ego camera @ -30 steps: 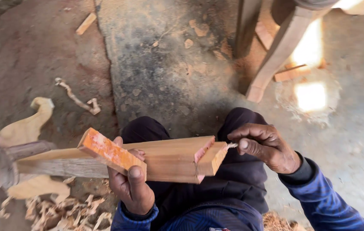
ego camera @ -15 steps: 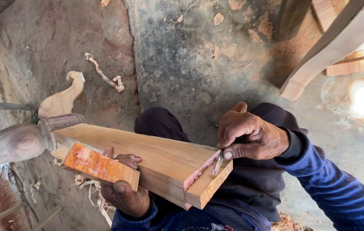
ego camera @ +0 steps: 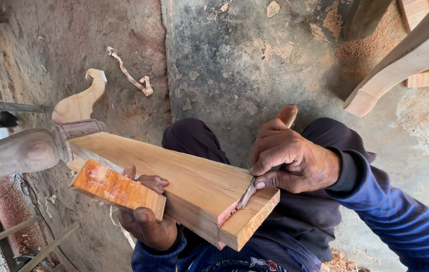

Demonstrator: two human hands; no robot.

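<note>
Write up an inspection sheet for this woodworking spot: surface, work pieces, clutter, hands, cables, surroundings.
Surface: bare concrete floor, dusty, with sawdust patches.
Work pieces: long wooden beam across the lap, its far end a turned post; reddish notch at the near end.
Clutter: curled shaving, carved wood offcut, chips.
Hands: left hand holds an orange-faced wood block against the beam; right hand grips a chisel, blade in the notch.
Cables: thin dark wire at lower left.
Surroundings: wooden furniture legs at upper right.
</note>
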